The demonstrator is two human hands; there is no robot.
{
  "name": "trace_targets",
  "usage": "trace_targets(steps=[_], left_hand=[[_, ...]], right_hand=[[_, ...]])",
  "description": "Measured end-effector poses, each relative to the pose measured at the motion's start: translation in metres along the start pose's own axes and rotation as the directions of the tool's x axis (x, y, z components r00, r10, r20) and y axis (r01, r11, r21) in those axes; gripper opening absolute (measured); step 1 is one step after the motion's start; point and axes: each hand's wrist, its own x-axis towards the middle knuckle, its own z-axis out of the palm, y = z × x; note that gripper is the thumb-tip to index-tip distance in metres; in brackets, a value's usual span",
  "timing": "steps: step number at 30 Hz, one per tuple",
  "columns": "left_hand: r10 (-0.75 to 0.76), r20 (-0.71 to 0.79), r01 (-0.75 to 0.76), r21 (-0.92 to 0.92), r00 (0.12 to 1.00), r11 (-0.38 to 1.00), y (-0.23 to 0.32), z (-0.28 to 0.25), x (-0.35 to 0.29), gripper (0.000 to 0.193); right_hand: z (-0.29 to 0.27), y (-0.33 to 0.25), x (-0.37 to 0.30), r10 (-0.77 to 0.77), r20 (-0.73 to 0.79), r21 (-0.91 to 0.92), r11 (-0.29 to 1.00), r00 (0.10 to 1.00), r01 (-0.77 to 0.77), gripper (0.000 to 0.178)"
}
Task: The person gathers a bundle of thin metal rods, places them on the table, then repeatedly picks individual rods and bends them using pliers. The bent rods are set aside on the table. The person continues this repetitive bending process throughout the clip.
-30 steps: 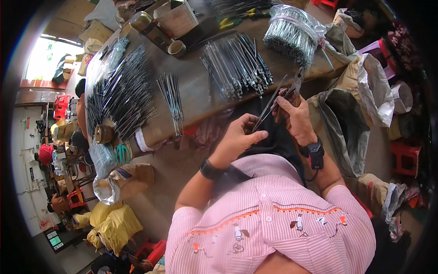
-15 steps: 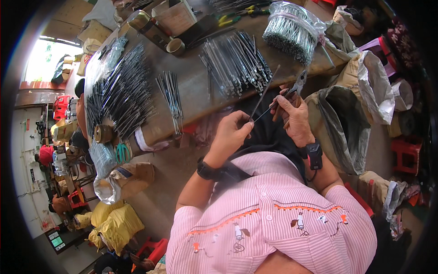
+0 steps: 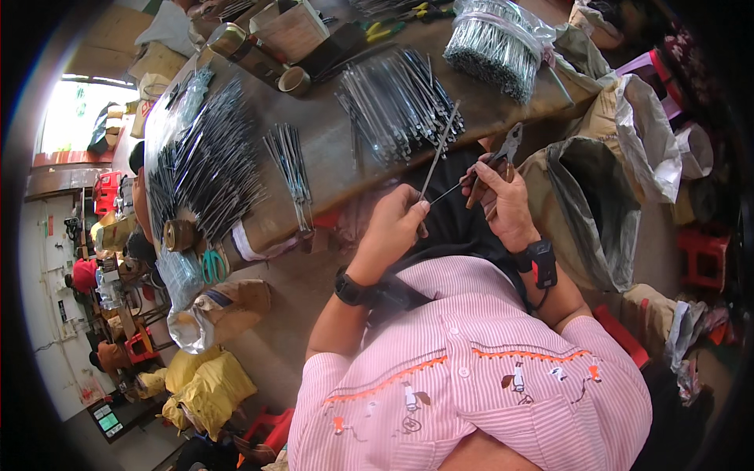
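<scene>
My left hand [image 3: 393, 224] is closed in a pinch on a thin metal strip [image 3: 441, 149], which slants up towards the table edge. A thin dark wire [image 3: 447, 191] runs from those fingertips to my right hand. My right hand [image 3: 506, 206] is closed around pliers [image 3: 509, 147] with brown handles, their jaws pointing up and away from me. Fingers hide where the wire ends at the right hand. Both hands are over my lap, just short of the table [image 3: 330, 169]. Nearest beyond them lies a pile of metal strips [image 3: 397, 106].
A small bunch of strips [image 3: 288, 169] and a large heap of dark strips [image 3: 212, 157] lie at left. A plastic-wrapped wire bundle [image 3: 495, 59] is at the far right of the table. An open sack [image 3: 593, 212] stands right. Green-handled scissors [image 3: 213, 267] hang near the left corner.
The metal strip has swung a little to the left and more upright. My left hand has shifted slightly left, and the pliers' handles look a bit wider apart.
</scene>
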Motion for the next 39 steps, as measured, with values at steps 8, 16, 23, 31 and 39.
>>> trace_targets(steps=[8,16,23,31,39], left_hand=[[0.120,-0.095,-0.112,0.087,0.988,0.990,-0.015,0.009,0.007,0.019],[0.048,-0.018,-0.044,0.160,0.999,0.986,-0.017,0.005,0.014,0.020],[0.017,-0.002,-0.016,0.196,1.000,0.981,-0.017,0.005,0.015,0.019],[0.042,-0.026,-0.033,0.272,0.999,0.962,-0.016,0.005,0.014,0.019],[0.304,-0.083,-0.241,0.431,0.949,0.870,-0.021,0.010,0.012,0.018]], right_hand=[[-0.010,0.002,0.002,0.127,-0.081,0.002,0.992,0.989,-0.127,0.013],[-0.026,0.018,0.003,0.202,-0.183,0.002,0.979,0.962,-0.205,0.009],[-0.039,0.030,0.002,0.382,-0.264,0.123,0.924,0.885,-0.362,0.012],[-0.047,0.035,-0.003,0.430,-0.229,0.151,0.902,0.873,-0.405,0.011],[-0.040,0.030,-0.009,0.340,-0.213,0.157,0.937,0.916,-0.312,0.010]])
